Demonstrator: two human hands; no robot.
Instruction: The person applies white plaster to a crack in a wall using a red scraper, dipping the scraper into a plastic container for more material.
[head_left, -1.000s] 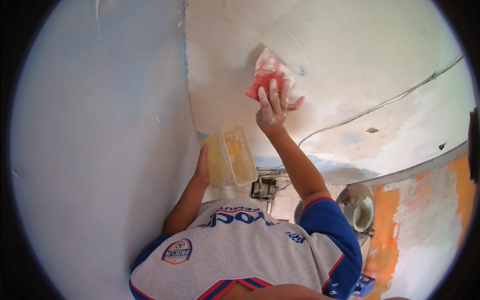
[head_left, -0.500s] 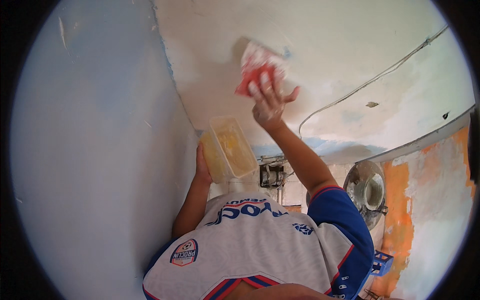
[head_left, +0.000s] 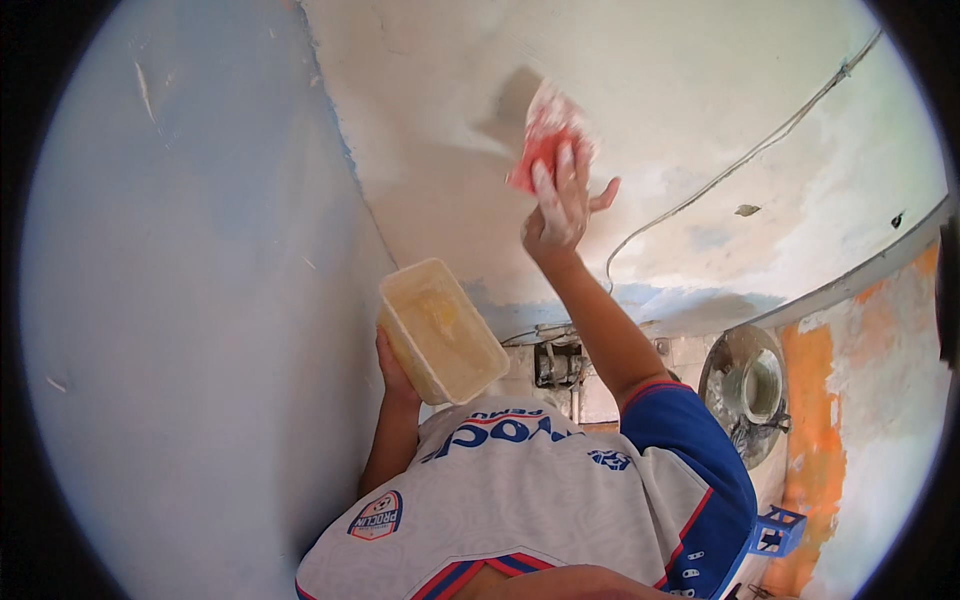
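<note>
My right hand (head_left: 560,215) presses a red square spreader (head_left: 548,150), smeared with white paste, against the pale wall (head_left: 440,110), fingers on its back and little finger sticking out. My left hand (head_left: 393,365), lower and to the left, grips a translucent yellowish plastic tub (head_left: 440,330) by its side; a thin pale residue shows inside it. The tub is tilted, its opening toward the camera. A blue-grey wall (head_left: 190,300) stands close on my left, meeting the pale wall at a rough seam.
A cable (head_left: 720,175) runs across the pale wall. Below are small tiled ground with a dark fitting and pipes (head_left: 555,365), a round metal vessel (head_left: 728,400) and a blue crate (head_left: 778,530). An orange-and-white patchy wall (head_left: 810,450) curves along the right.
My left hand and the tub have moved lower and turned, showing more of the tub's inside. My right hand with the spreader moved slightly up-left, then back right, staying on the wall.
</note>
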